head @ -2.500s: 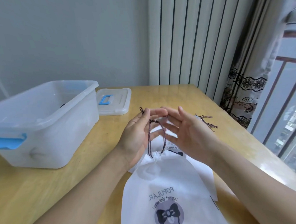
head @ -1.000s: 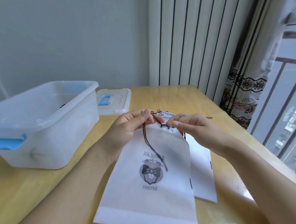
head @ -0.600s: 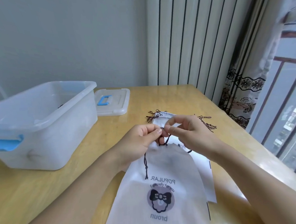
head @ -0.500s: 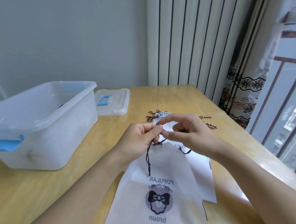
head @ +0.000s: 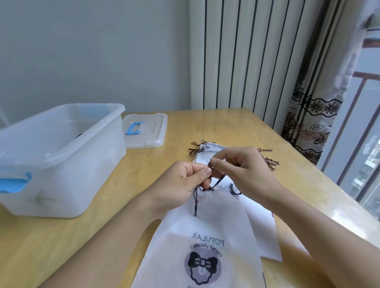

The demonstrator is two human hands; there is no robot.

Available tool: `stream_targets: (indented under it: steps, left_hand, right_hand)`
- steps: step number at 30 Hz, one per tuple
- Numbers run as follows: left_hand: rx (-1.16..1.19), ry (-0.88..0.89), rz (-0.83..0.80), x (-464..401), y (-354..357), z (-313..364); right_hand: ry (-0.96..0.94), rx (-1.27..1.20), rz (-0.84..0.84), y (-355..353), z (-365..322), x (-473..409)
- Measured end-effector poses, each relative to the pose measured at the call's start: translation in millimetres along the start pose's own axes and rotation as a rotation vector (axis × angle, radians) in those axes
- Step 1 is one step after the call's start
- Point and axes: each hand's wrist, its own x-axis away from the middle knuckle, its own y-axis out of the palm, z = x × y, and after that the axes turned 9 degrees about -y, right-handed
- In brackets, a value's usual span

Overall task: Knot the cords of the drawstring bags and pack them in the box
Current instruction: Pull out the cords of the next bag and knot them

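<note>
A white drawstring bag (head: 212, 231) with a bow print lies on the wooden table (head: 57, 241), its gathered mouth lifted toward my hands. My left hand (head: 182, 184) pinches its dark cord (head: 196, 201) between thumb and forefinger. My right hand (head: 244, 171) pinches the same cord just beside it, fingertips almost touching. A loose cord end hangs down over the bag. More white bags (head: 263, 232) lie underneath, their frayed cords (head: 196, 149) showing behind my hands. The clear plastic box (head: 59, 165) stands open at the left.
The box's lid (head: 146, 131) with a blue handle lies flat behind the box. A striped curtain (head: 245, 51) and a patterned curtain (head: 312, 123) hang past the table's far right edge, beside a window railing.
The bag was pulled nearer to me after lying flat farther out. Both hands drew together at its mouth and now pinch the cord closer and tighter; a loose end hangs lower.
</note>
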Motion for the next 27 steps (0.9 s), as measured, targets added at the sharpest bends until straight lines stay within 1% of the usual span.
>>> stream_targets:
  steps: [2,3,6,8,10,12,14,18,20,24,27]
  left_hand:
    - [-0.022,0.01,-0.015,0,3,-1]
    - [-0.02,0.016,-0.013,-2,3,-2]
    - [0.046,-0.005,0.017,-3,3,-1]
    - [0.084,-0.025,0.024,-4,1,-1]
    - [0.08,-0.036,0.032,-3,-1,0]
    - [0.063,-0.038,0.037,-2,-1,0]
    - [0.05,-0.041,0.029,0,-1,2]
    - [0.081,-0.067,-0.019,2,1,6]
    - [0.104,-0.084,-0.022,4,3,9]
    - [0.127,-0.094,-0.025,7,3,11]
    - [0.169,-0.107,-0.026,8,1,12]
  right_hand:
    - [0.114,-0.115,0.024,1,0,-2]
    - [0.143,-0.146,0.005,1,0,-2]
    - [0.177,-0.235,-0.126,-7,-4,-5]
    - [0.135,-0.216,-0.214,-13,-5,-5]
    - [0.05,-0.122,-0.245,-14,-5,-4]
    - [-0.004,-0.079,-0.21,-13,-2,-4]
    - [0.01,-0.085,-0.171,-13,0,-5]
    - [0.156,-0.206,-0.12,-13,6,-8]
    - [0.24,-0.272,-0.129,-11,7,-8]
    - [0.271,-0.297,-0.124,-8,6,-8]
    - [0.286,-0.36,-0.111,-8,4,-8]
